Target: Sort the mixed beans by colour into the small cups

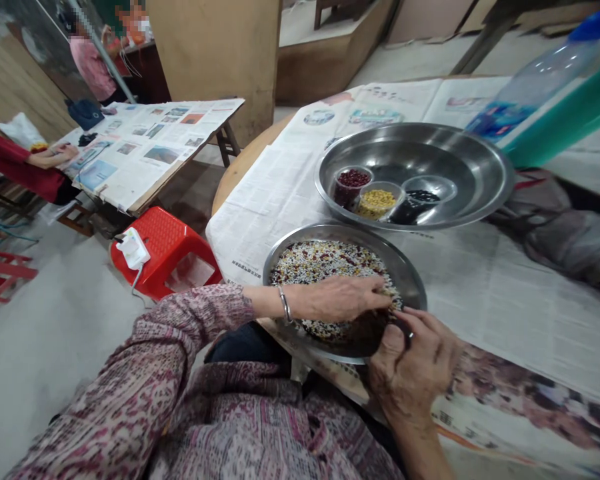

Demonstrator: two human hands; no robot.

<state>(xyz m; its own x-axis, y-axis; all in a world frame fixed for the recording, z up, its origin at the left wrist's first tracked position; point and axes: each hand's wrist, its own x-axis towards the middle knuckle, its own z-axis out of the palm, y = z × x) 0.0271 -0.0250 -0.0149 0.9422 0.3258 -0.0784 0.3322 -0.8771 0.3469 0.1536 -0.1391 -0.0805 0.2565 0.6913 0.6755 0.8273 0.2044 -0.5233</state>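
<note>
My left hand [340,300], with a metal bangle at the wrist, reaches into a steel bowl [405,273] of mixed white, red and dark beans [320,267], its bunched fingertips among the beans. My right hand [410,367] curls over the near rim of that bowl, beside a dark patch of beans or shadow. Behind it, a wide steel basin [495,180] holds small clear cups of red beans [353,187] and yellow grains [376,203], plus a dark cup of black beans [410,210]. Both bowls rest on spread newspaper [500,313].
A plastic bottle [535,87] lies at the upper right. A red stool [170,247] with a white plug [133,248] stands left of the round table. Beyond it, a person [25,167] sits at a newspaper-covered table [145,153], and another person [93,67] stands farther back.
</note>
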